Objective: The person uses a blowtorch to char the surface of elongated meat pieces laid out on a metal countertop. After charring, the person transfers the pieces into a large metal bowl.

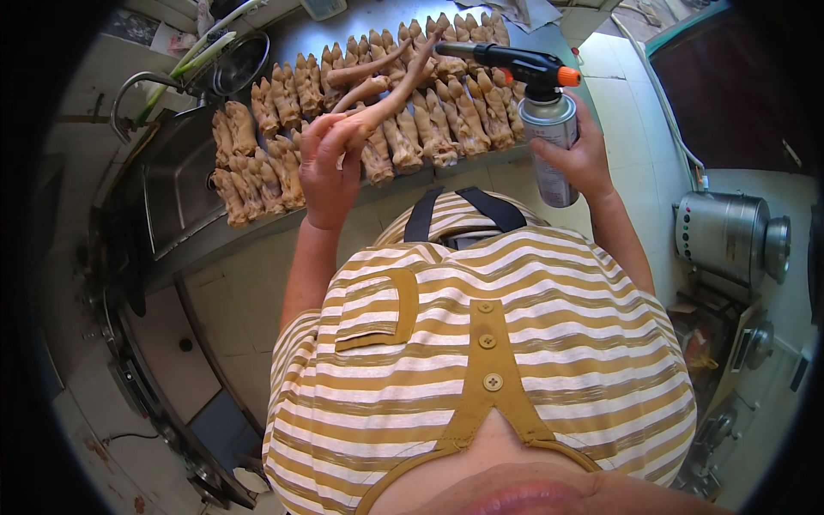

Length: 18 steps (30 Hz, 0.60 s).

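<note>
My left hand [329, 164] grips the thick end of a pig's tail [402, 90], whose thin tip points up and away, beside the torch nozzle. In my right hand [589, 151] is a butane torch [547, 119], an upright gas can with a black head and orange knob. Its metal nozzle points left at the tail's tip; no flame can be made out. Two more tails [367, 69] lie on rows of split pig's trotters [438, 129], which stretch across the steel counter [290, 40]. My left fingers hide part of the front row.
Left of the trotters is a steel sink [177, 187] with a curved faucet [132, 80]. A metal bowl [241, 62] and green onions [199, 55] lie behind it. A round steel cooker [724, 235] stands at the right. A cloth [531, 11] lies at the counter's far edge.
</note>
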### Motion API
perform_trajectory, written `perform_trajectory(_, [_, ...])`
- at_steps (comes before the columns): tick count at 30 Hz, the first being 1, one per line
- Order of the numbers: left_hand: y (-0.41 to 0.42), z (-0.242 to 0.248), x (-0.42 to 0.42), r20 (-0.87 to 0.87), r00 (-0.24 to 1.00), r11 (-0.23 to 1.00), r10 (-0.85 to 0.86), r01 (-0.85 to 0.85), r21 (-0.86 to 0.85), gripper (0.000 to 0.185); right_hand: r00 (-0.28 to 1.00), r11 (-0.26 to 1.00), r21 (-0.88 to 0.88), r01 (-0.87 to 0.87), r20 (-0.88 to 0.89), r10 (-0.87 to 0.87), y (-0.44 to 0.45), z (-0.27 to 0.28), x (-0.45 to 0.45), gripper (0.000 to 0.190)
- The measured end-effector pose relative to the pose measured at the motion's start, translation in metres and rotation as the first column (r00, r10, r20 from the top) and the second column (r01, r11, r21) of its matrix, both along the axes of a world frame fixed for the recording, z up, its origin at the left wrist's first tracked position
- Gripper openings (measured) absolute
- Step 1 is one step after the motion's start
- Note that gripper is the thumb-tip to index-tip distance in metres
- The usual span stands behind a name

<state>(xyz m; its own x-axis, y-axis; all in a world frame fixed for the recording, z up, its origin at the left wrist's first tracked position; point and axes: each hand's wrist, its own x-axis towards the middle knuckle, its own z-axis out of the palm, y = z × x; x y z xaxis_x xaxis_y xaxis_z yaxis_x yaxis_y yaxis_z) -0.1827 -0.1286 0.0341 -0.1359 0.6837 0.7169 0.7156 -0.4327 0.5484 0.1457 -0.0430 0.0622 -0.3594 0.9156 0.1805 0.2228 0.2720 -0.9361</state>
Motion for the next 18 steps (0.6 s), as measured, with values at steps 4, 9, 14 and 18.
perform_trajectory(4, [-0.005,-0.013,0.000,0.862,0.506,0.959,-0.030,0.257,-0.117,0.032,0.999,0.999,0.017,0.035,-0.042,-0.034,-0.001,-0.008,0.010,0.071])
perform_trajectory(9, [-0.002,-0.043,-0.010,0.960,-0.267,0.921,0.083,0.390,0.029,0.025,0.999,0.996,0.068,-0.054,-0.005,0.054,-0.016,-0.002,0.008,0.075])
perform_trajectory(14, [0.000,-0.050,-0.003,0.859,-0.495,0.907,0.130,0.410,0.099,0.028,0.996,0.983,0.164,-0.082,0.060,0.073,-0.023,0.003,-0.003,0.080])
perform_trajectory(18, [0.000,-0.051,0.001,0.789,-0.586,0.859,0.187,0.487,0.159,0.030,0.998,0.986,0.161,-0.040,0.054,0.031,-0.021,0.003,-0.008,0.080])
